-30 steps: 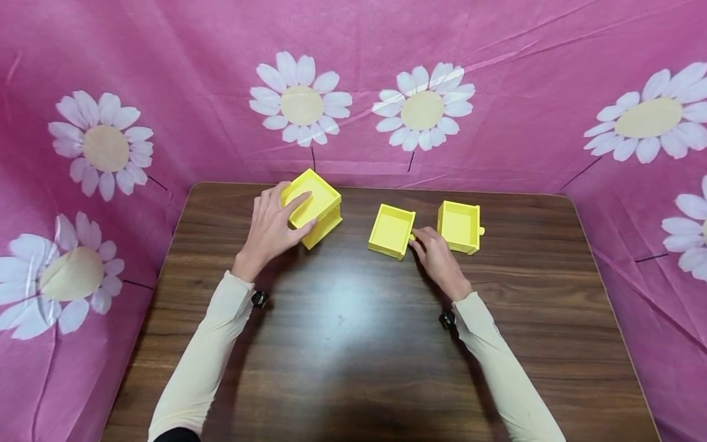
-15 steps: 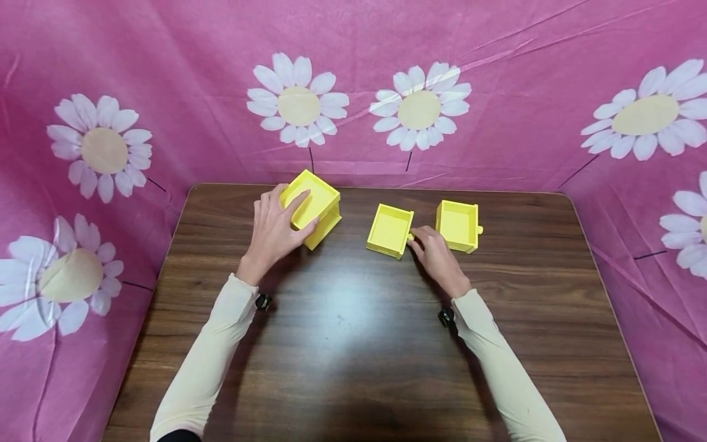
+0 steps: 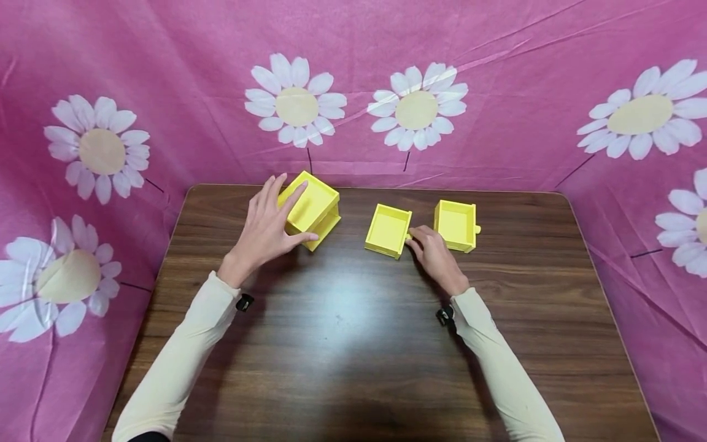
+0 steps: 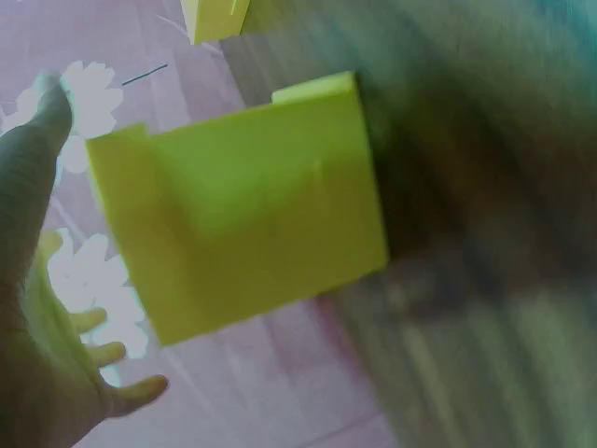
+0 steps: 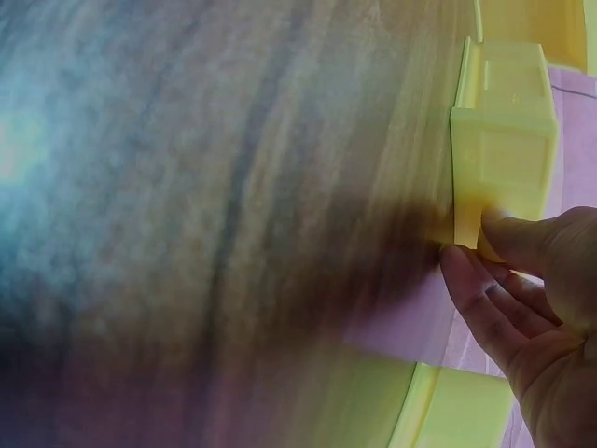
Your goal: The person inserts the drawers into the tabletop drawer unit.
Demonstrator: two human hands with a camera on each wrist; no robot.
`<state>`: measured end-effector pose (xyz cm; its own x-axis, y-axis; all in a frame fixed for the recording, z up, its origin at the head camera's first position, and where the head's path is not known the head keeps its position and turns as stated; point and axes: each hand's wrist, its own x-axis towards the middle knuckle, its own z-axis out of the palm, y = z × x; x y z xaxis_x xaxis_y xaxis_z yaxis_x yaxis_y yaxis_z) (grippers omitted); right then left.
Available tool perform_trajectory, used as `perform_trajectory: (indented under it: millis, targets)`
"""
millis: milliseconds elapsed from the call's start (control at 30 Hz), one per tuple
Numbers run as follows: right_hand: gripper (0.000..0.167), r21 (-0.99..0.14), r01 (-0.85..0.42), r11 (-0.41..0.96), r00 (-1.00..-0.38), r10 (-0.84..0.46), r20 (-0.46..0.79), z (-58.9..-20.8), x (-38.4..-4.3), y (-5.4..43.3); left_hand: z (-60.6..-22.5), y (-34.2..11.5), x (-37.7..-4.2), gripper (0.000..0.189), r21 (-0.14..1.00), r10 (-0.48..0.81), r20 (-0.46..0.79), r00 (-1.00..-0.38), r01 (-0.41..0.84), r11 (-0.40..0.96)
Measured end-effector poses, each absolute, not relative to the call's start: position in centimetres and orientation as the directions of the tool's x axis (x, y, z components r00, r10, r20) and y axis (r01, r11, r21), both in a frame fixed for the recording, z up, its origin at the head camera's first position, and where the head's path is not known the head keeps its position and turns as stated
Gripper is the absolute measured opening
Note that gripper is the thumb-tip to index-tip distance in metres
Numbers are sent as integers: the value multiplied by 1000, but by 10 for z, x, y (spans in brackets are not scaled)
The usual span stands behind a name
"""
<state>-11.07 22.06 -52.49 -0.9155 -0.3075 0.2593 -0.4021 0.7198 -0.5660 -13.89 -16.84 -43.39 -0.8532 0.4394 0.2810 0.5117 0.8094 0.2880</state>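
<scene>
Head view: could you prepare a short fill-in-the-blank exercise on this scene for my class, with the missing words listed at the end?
1. Of the two drawers, the right hand pinches the knob of the picture's ____ drawer.
2. The box nearest the left hand is coloured ____.
3. Counting the far-right drawer, the number of knobbed drawers on the wooden table is ____.

Missing words: left; yellow; two.
</scene>
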Motion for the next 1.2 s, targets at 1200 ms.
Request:
perform_trajectory:
  millis: [1200]
  targets:
    - [22,-628,-471,620,-882,-343,323,-525,-105,208,-388,-145,-175,130,207,651,-188,-735,619,758]
